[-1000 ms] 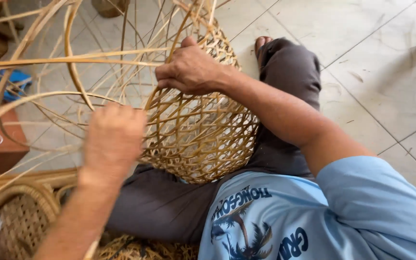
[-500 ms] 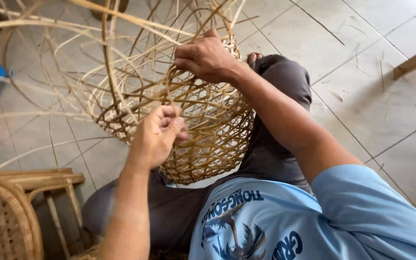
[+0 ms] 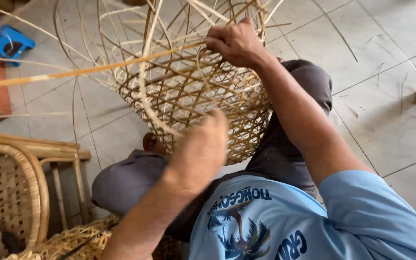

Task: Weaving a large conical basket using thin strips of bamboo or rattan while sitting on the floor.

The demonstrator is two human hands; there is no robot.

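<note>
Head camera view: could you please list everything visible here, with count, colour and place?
woven basket: one, tan open lattice, half made, centre, over the lap
loose cane strips: many, pale tan, sticking up and out from the basket's upper edge
rattan chair: one, tan, lower left
woven piece: one, straw yellow, bottom left on the floor
blue object: one, upper left on the floor; kind unclear
tiled floor: pale grey tiles, around the person
trousers: dark grey, under the basket
shirt: one, light blue with print, bottom right
left hand: one, blurred, against the basket's near side; grip unclear
right hand: one, closed on strips at the basket's upper edge
</note>
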